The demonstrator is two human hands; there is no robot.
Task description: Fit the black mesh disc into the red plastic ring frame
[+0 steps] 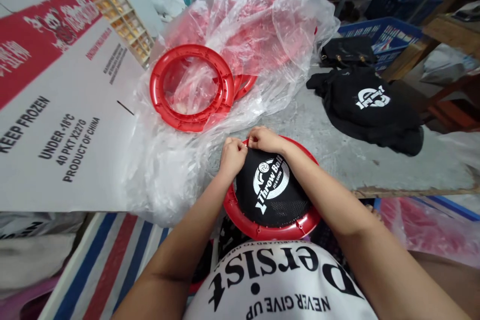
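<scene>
A red plastic ring (pixel 270 230) rests against my body at the table's near edge, covered by a black mesh cloth (pixel 272 187) printed with white "Throw Ball" lettering. My left hand (pixel 232 155) and my right hand (pixel 264 138) sit side by side at the ring's far rim, both with fingers pinched closed on the edge of the black mesh. Farther back, two or three empty red rings (pixel 191 87) lie on a clear plastic bag (pixel 262 30).
A large white cardboard box (pixel 63 110) printed "KEEP FROZEN" lies at the left. A pile of black mesh cloths (pixel 371 110) lies on the grey table at the right. Blue crates (pixel 382 35) and wooden furniture stand behind. A striped sack (pixel 101 265) is at lower left.
</scene>
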